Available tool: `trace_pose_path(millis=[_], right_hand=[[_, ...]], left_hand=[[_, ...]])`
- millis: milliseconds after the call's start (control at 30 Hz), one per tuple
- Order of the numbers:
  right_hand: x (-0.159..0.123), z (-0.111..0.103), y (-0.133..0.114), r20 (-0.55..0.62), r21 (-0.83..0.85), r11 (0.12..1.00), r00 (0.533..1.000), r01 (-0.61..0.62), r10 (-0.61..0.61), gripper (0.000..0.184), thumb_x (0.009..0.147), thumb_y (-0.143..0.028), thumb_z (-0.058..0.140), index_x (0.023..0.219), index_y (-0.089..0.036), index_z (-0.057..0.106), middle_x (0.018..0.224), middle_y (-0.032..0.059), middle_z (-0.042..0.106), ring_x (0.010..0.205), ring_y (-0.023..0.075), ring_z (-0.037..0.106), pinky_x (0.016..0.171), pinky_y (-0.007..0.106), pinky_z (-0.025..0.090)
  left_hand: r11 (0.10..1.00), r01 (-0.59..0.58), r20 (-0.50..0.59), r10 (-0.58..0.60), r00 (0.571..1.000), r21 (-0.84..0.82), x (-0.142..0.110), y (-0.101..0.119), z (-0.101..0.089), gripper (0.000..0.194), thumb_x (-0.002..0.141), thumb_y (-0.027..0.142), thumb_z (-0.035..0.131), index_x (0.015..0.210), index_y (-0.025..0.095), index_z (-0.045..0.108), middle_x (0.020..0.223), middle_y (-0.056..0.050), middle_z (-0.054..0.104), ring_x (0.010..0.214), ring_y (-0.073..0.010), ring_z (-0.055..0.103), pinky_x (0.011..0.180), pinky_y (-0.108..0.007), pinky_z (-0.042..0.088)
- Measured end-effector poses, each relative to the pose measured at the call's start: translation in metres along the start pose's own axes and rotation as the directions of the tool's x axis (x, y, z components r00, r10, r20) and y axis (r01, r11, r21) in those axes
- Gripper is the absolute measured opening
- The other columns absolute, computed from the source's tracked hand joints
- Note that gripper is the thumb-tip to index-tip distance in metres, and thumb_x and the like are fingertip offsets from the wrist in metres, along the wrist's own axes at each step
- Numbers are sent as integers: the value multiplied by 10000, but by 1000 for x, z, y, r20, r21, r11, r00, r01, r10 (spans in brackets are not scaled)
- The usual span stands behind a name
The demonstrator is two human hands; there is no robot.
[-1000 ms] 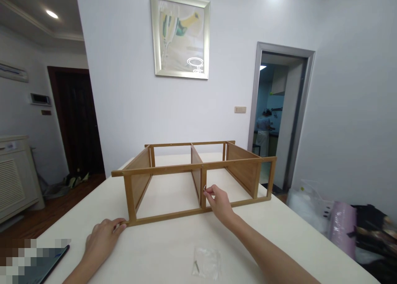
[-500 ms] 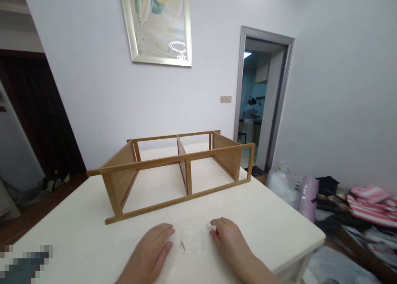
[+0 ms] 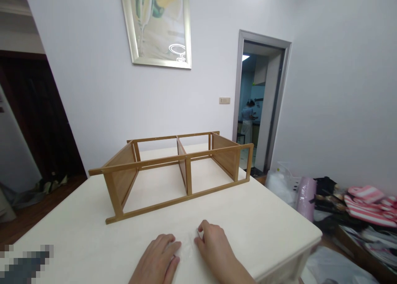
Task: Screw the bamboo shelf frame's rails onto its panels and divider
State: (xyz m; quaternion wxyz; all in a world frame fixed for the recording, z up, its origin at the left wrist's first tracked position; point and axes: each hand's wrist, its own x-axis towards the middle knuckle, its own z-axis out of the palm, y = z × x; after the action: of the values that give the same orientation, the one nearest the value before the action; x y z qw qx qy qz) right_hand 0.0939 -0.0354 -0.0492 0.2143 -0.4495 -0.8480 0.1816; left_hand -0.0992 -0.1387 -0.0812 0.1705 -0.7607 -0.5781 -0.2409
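Observation:
A wooden shelf frame (image 3: pixel 189 176) lies on its side on a white table (image 3: pixel 248 218), with panels set across its rails. Nearer to me is a small clear plastic bag (image 3: pixel 186 247), crumpled and partly covered by my fingers. My left hand (image 3: pixel 158 257) has its curled fingers and thumb closed on the bag's left side. Just right of the bag, my right hand (image 3: pixel 214 247) is bent into a pinch. A small pale bit shows between its thumb and forefinger, too little to name. What lies inside the bag cannot be made out now.
Right of the table are a purple roll (image 3: pixel 306 199), pink striped cloth (image 3: pixel 369 203) and plastic bags on the floor. A person (image 3: pixel 247 120) stands beyond the doorway. A blurred-out dark thing (image 3: pixel 26 265) is at the lower left.
My left hand has moved right onto the bag, and my right hand has shifted left towards it. The bag, flat before with a small screw-like piece showing, is now crumpled and mostly covered.

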Motion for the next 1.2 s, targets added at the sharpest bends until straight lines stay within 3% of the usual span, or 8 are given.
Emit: trace_pose_path(millis=[433,633,767,967,1033,1100,1133,1200], right_hand=[[-2,11,-16,-18,-160,987,999,-34,31,215,940,-195,456,863,-178,656,850,110,738,785,265,701,642,307,413],[1,8,-8,-41,-50,999,999,-12,10,222,932,-239,474,835,-187,667,798,103,735,710,240,688,601,284,405],[15,-10,26,-138,135,991,990,8,11,234,897,-259,501,739,-206,665,674,38,703,613,183,646,575,256,402],[66,-69,119,-384,123,988,913,-98,138,228,856,-343,486,825,-220,676,668,18,670,643,210,631,601,298,432],[87,-88,149,-452,123,981,871,-150,190,269,844,-331,479,969,-187,668,799,58,696,759,240,653,696,338,470],[107,-100,174,-496,141,968,831,-206,250,373,819,-296,491,1108,-103,626,989,149,691,903,276,657,768,365,488],[116,-103,184,-508,152,960,815,-234,279,428,808,-288,504,1159,-63,600,1068,194,670,972,296,647,799,376,491],[131,-103,200,-518,174,945,790,-277,326,508,783,-266,534,1225,-18,557,1195,252,616,1095,327,611,875,393,480]], left_hand=[[998,48,-50,-50,997,-39,1,1,4,225,841,216,584,1037,242,691,1003,-95,714,903,-228,683,759,-338,579],[997,29,-65,-34,997,-78,3,-2,0,224,855,240,584,1049,253,696,982,-87,719,895,-223,688,754,-324,584],[997,20,-61,-25,998,-77,3,-4,2,226,860,240,582,1050,252,704,988,-85,727,890,-216,698,758,-315,597],[986,92,-91,-106,990,-141,-3,-31,3,285,847,365,621,1117,313,700,1095,-50,743,987,-219,706,843,-290,592],[928,339,-84,-354,931,-154,-8,-57,-4,322,866,442,565,1125,297,690,1168,-45,723,1075,-244,678,923,-345,564],[755,633,-77,-651,755,-169,-16,-91,-14,384,891,523,456,1031,249,687,1103,-60,734,1032,-261,687,882,-375,566],[678,718,-72,-733,676,-162,-21,-109,-18,420,877,556,430,961,226,677,1024,-78,742,984,-279,694,839,-385,567],[610,788,-80,-792,605,-85,-30,-146,-24,427,841,562,429,872,198,650,921,-108,735,955,-313,688,841,-405,543]])
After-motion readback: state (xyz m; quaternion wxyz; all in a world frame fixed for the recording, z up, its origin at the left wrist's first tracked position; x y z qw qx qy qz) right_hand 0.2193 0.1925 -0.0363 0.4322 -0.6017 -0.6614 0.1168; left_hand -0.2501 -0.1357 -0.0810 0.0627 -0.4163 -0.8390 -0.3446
